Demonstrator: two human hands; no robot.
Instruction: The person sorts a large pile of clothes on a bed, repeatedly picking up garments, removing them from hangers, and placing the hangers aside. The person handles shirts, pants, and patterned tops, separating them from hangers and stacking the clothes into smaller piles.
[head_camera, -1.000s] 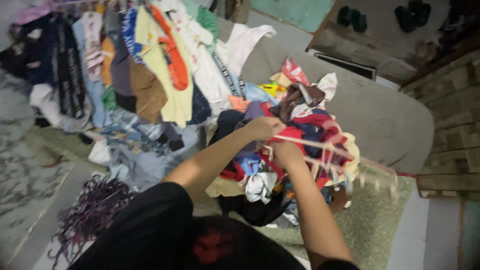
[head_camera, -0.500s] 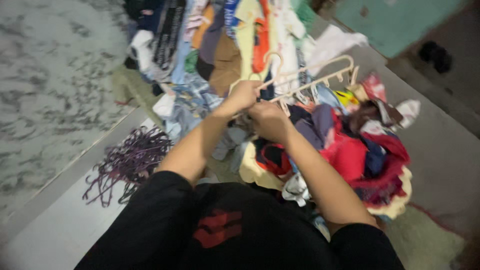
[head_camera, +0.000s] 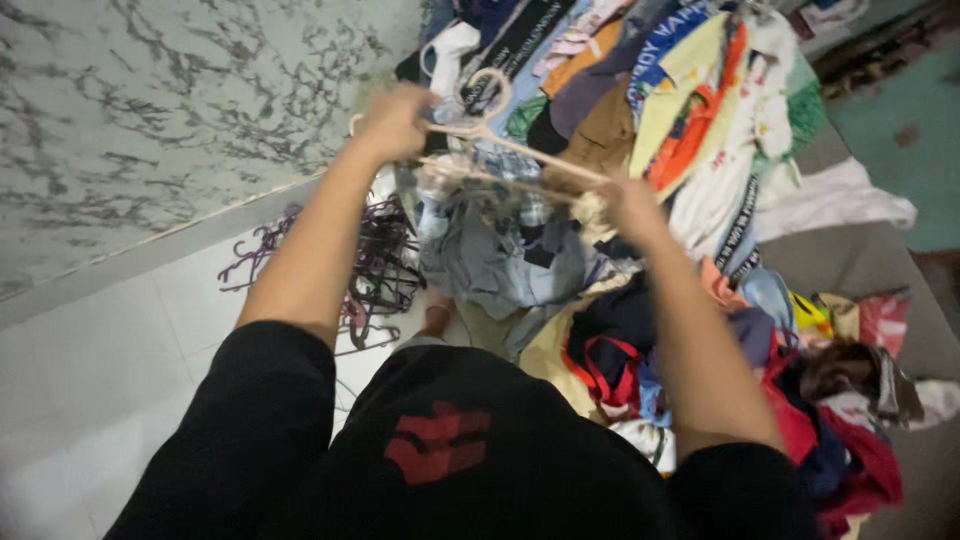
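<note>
Pale hangers (head_camera: 500, 140) gripped between left hand (head_camera: 395, 122) and right hand (head_camera: 622, 200)

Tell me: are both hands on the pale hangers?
Yes, the left hand and right hand each grip an end of the pale hangers.

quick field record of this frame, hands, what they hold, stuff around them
left hand: closed on one end of the pale hangers
right hand: closed on the other end
pale hangers: a bunch, held above the clothes, blurred
hanging clothes: many colours, in a row ahead
clothes pile: mixed garments heaped at right
dark hangers: tangled heap on the white floor
wall: marbled grey, at left
person: black top with red print
</note>
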